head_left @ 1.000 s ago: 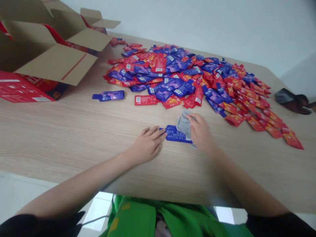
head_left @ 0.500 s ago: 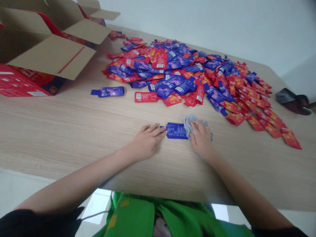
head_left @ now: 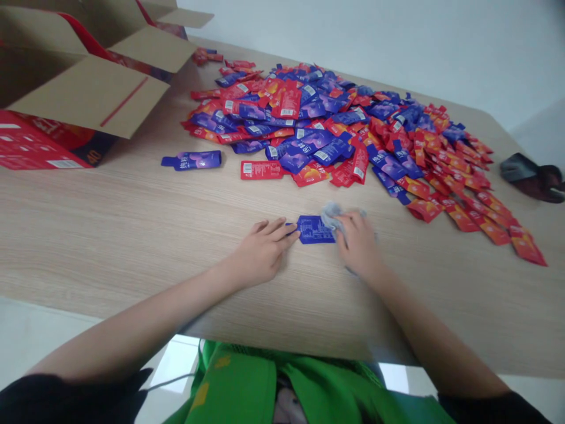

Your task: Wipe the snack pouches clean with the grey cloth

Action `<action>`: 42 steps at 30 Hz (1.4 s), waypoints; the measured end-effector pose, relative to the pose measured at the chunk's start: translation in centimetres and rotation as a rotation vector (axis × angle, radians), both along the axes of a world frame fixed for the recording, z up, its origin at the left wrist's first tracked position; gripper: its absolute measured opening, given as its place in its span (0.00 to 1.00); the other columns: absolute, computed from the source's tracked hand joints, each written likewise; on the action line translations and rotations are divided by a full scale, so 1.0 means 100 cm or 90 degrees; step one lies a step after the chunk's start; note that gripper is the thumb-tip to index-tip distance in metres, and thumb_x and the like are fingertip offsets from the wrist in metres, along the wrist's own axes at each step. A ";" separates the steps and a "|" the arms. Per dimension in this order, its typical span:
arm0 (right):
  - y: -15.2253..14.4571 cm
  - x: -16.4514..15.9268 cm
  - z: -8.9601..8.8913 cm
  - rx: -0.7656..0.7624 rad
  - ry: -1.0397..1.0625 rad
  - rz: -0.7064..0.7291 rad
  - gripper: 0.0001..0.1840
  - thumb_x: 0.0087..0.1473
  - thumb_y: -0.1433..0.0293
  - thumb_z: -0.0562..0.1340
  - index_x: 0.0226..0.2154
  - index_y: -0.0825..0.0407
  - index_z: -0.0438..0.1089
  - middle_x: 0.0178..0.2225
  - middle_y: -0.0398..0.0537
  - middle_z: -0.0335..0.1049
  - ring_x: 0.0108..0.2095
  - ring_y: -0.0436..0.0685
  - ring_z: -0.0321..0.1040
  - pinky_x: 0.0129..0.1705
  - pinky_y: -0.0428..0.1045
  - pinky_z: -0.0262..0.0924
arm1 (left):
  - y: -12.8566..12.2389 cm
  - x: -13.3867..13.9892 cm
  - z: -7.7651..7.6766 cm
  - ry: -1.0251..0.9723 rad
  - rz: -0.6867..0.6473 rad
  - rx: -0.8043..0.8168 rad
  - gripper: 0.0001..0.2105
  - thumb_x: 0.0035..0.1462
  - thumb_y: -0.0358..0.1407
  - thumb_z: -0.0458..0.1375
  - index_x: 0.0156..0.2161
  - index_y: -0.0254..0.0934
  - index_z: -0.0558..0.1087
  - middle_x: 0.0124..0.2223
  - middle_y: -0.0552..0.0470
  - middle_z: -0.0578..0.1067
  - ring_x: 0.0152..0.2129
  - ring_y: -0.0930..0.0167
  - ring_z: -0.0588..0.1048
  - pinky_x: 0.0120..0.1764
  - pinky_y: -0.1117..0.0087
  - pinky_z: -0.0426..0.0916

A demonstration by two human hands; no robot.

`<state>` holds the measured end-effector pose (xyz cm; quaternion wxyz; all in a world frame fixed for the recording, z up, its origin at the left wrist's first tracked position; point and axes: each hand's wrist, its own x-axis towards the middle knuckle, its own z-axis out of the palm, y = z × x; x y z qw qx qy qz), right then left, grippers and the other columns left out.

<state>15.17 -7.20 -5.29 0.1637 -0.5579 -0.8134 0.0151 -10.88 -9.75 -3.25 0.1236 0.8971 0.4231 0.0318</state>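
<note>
A blue sachet (head_left: 315,229) lies flat on the table in front of me, its printed text side up and its narrow tab pointing left. The fingertips of my left hand (head_left: 263,250) rest on that tab, stretched out and slightly spread. My right hand (head_left: 359,244) is closed on a grey-blue cloth (head_left: 331,217) and presses it on the sachet's right end, which is hidden beneath. Slight motion blur softens the right hand. Another blue sachet (head_left: 194,160) lies alone to the left, and a red sachet (head_left: 261,170) sits at the pile's near edge.
A large pile of red and blue sachets (head_left: 309,115) spreads across the back of the table (head_left: 132,235), trailing to the right. Open cardboard boxes (head_left: 95,97) with raised flaps stand at the left. A dark object (head_left: 532,176) lies at the far right. A wall rises behind.
My right hand and the cloth have shifted slightly left along the sachet. The left hand stays on the tab. The view has moved a little.
</note>
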 end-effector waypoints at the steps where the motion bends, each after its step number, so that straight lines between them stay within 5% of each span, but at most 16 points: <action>1: 0.005 0.013 0.003 -0.001 0.000 -0.028 0.17 0.59 0.72 0.53 0.49 0.55 0.68 0.45 0.59 0.67 0.48 0.66 0.64 0.51 0.62 0.60 | 0.000 0.000 0.000 0.001 0.000 -0.002 0.28 0.60 0.29 0.46 0.66 0.40 0.59 0.68 0.50 0.59 0.64 0.57 0.56 0.59 0.50 0.56; 5: 0.009 0.016 0.020 0.022 0.105 -0.022 0.17 0.59 0.70 0.54 0.50 0.53 0.65 0.45 0.57 0.68 0.47 0.64 0.65 0.49 0.60 0.61 | 0.000 0.002 0.002 0.008 0.003 -0.002 0.28 0.59 0.29 0.48 0.65 0.39 0.59 0.68 0.48 0.59 0.64 0.57 0.57 0.59 0.49 0.57; 8: -0.003 -0.021 0.027 0.034 0.152 0.108 0.15 0.63 0.69 0.52 0.51 0.49 0.65 0.47 0.54 0.69 0.48 0.61 0.65 0.49 0.57 0.60 | -0.001 0.003 0.003 0.013 0.007 0.002 0.27 0.58 0.29 0.48 0.64 0.39 0.61 0.67 0.47 0.61 0.64 0.56 0.57 0.59 0.49 0.57; 11: -0.015 -0.045 0.022 -0.007 0.057 0.228 0.13 0.63 0.68 0.53 0.45 0.49 0.70 0.43 0.51 0.73 0.43 0.60 0.66 0.46 0.56 0.59 | -0.002 0.003 0.002 0.010 0.007 0.007 0.26 0.59 0.28 0.48 0.63 0.39 0.64 0.66 0.47 0.62 0.65 0.57 0.56 0.60 0.49 0.56; 16: -0.006 -0.006 0.015 -0.039 -0.007 0.108 0.13 0.60 0.71 0.55 0.41 0.50 0.74 0.40 0.49 0.74 0.40 0.59 0.68 0.43 0.55 0.60 | 0.000 0.003 -0.001 0.010 0.002 0.002 0.30 0.57 0.28 0.47 0.66 0.39 0.58 0.68 0.49 0.60 0.65 0.57 0.56 0.59 0.48 0.56; 19: 0.008 0.023 0.025 -0.055 -0.012 0.007 0.11 0.56 0.71 0.56 0.35 0.49 0.75 0.37 0.48 0.75 0.37 0.59 0.70 0.40 0.54 0.61 | 0.000 0.003 -0.001 0.006 0.001 0.008 0.30 0.56 0.28 0.48 0.66 0.38 0.59 0.67 0.48 0.60 0.64 0.56 0.56 0.59 0.49 0.57; 22: 0.014 0.019 0.037 0.006 0.073 -0.056 0.10 0.56 0.70 0.56 0.36 0.49 0.74 0.37 0.49 0.75 0.38 0.60 0.70 0.41 0.55 0.62 | 0.000 0.003 0.000 0.008 -0.002 0.017 0.29 0.57 0.28 0.48 0.65 0.39 0.59 0.67 0.48 0.61 0.64 0.56 0.57 0.58 0.49 0.57; 25: 0.010 -0.016 0.037 0.071 0.142 0.022 0.14 0.60 0.68 0.53 0.44 0.49 0.71 0.42 0.52 0.72 0.44 0.61 0.67 0.47 0.57 0.60 | -0.002 0.003 -0.001 0.020 -0.010 0.026 0.29 0.57 0.29 0.48 0.66 0.39 0.58 0.67 0.48 0.60 0.64 0.55 0.57 0.58 0.49 0.57; 29: -0.002 -0.054 0.017 0.042 -0.002 0.149 0.18 0.63 0.66 0.52 0.53 0.48 0.67 0.54 0.54 0.66 0.51 0.65 0.62 0.49 0.59 0.57 | -0.003 0.002 -0.004 0.035 -0.005 0.033 0.29 0.58 0.28 0.49 0.66 0.39 0.59 0.67 0.47 0.61 0.65 0.55 0.56 0.60 0.48 0.55; 36: 0.003 -0.002 -0.006 0.033 -0.030 -0.017 0.22 0.63 0.67 0.50 0.56 0.52 0.64 0.56 0.58 0.64 0.51 0.68 0.62 0.48 0.63 0.58 | -0.003 0.002 -0.008 0.016 -0.002 0.049 0.25 0.62 0.31 0.46 0.65 0.39 0.60 0.67 0.49 0.61 0.64 0.56 0.58 0.59 0.51 0.55; 42: -0.001 0.010 0.000 -0.019 0.100 -0.018 0.21 0.62 0.70 0.48 0.53 0.53 0.67 0.49 0.59 0.69 0.51 0.66 0.64 0.52 0.64 0.60 | -0.007 0.014 0.009 0.013 0.093 0.138 0.18 0.61 0.36 0.50 0.55 0.36 0.71 0.59 0.42 0.68 0.58 0.54 0.62 0.54 0.49 0.57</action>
